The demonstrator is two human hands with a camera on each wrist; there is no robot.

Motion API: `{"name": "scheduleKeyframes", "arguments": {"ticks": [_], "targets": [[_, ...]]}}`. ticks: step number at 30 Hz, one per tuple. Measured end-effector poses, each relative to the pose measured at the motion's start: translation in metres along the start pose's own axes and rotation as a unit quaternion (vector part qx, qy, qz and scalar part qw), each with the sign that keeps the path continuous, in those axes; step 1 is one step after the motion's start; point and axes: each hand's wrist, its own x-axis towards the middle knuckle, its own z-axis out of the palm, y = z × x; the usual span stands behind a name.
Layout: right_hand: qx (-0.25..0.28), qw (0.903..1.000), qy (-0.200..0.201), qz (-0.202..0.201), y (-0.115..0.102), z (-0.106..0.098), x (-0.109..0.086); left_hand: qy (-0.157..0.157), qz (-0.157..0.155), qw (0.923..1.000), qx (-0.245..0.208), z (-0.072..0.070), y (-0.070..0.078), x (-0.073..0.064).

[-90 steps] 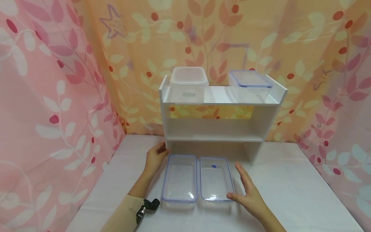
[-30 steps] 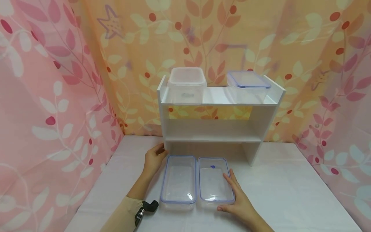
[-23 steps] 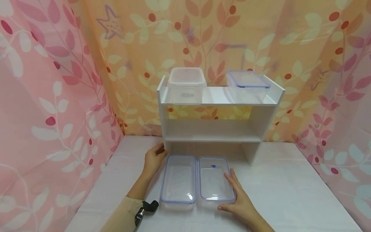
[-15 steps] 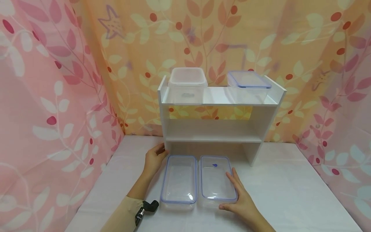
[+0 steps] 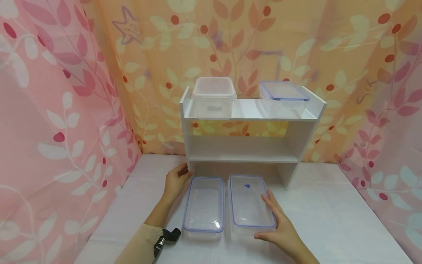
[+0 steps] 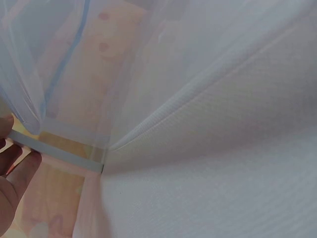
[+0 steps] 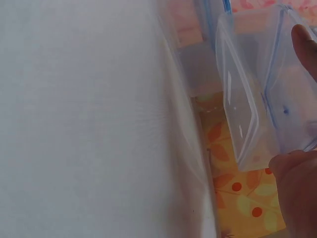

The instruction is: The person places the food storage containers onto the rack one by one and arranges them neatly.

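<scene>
My left hand (image 5: 174, 184) holds the lower front edge of the white shelf unit's left side panel (image 5: 188, 146). In the left wrist view, that panel's edge (image 6: 69, 157) runs between thumb and fingers. My right hand (image 5: 284, 233) grips a clear, blue-rimmed food container (image 5: 249, 207) at its near right corner, thumb on the near end and fingers along the right side. The right wrist view has this container (image 7: 242, 106) raised off the white tabletop. To its left, a similar food container (image 5: 205, 205) lies on the table, apart from it.
On the top shelf stand a container with a whitish lid (image 5: 214, 97) at left and a blue-rimmed container (image 5: 284, 99) at right. The middle shelf (image 5: 244, 148) is bare. Patterned curtains (image 5: 62, 110) enclose the white table (image 5: 336, 220) at the back and sides.
My right hand has come from beside the right container to grip it. That container has risen and shifted right, widening the gap to its neighbour. My left hand stays on the panel.
</scene>
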Motion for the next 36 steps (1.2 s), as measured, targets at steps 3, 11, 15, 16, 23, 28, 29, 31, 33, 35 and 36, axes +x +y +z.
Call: {"name": "scheduleKeyframes", "arguments": {"ticks": [3,11,15,16,23,28,29,31,33,35,36], "targets": [[0.013,0.9999,-0.003,-0.004,-0.004,-0.003,0.000,0.001,0.002,1.0000,0.003,0.000,0.000,0.000],[0.028,0.9995,-0.014,-0.011,-0.009,-0.010,0.001,0.003,-0.001,1.0000,0.004,-0.001,0.001,-0.001],[0.038,0.9988,-0.025,-0.018,-0.015,-0.013,0.001,0.004,-0.005,1.0000,0.004,-0.001,0.001,-0.002],[0.042,0.9985,-0.027,-0.021,-0.016,-0.014,0.002,0.003,-0.004,1.0000,0.003,-0.001,0.001,-0.001],[0.056,0.9967,-0.035,-0.047,-0.025,-0.023,0.002,0.003,-0.007,1.0000,0.006,0.002,-0.001,-0.002],[0.060,0.9961,-0.036,-0.052,-0.032,-0.030,0.003,0.005,-0.008,0.9999,0.007,0.004,-0.001,-0.003],[0.063,0.9960,-0.038,-0.052,-0.034,-0.031,0.003,0.006,-0.008,0.9999,0.006,0.004,0.000,-0.003],[0.064,0.9957,-0.039,-0.054,-0.037,-0.033,0.004,0.007,-0.009,0.9999,0.008,0.003,0.000,-0.003],[0.066,0.9951,-0.042,-0.061,-0.040,-0.036,0.004,0.009,-0.010,0.9999,0.007,0.003,0.000,-0.003],[0.074,0.9939,-0.047,-0.067,-0.043,-0.040,0.005,0.010,-0.009,0.9999,0.009,0.002,0.001,-0.002],[0.077,0.9933,-0.049,-0.071,-0.045,-0.042,0.006,0.011,-0.008,0.9998,0.011,0.002,0.001,-0.002]]}}
